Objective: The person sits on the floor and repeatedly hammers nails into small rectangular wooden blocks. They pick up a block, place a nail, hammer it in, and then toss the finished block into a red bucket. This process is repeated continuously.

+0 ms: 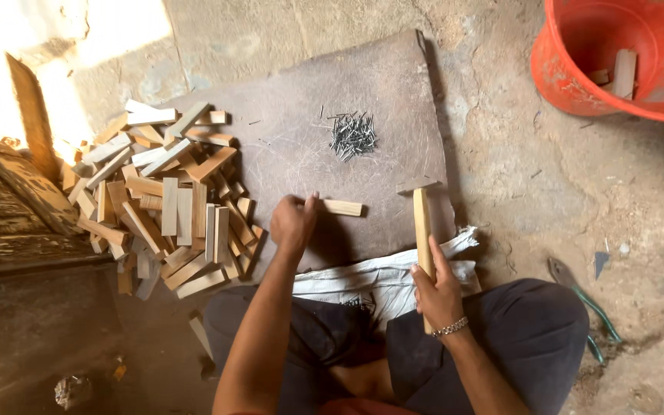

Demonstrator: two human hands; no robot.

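While the left hand [292, 223] pinches a small wood strip [341, 207] flat on the worn board [393, 100], the right hand [436, 292] grips a hammer [422, 223] upright beside it.

Steadying the strip and keeping fingers off its far end seems wise; concrete floor [547, 192], orange bucket [616, 54], offcut pile [163, 200], nails [352, 134] surround.

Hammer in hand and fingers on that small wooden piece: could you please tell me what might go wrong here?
The left hand pinches the wooden piece close to where the hammer in the right hand would land, so fingers could get struck. The loose nails lie unboxed on the board and might scatter.
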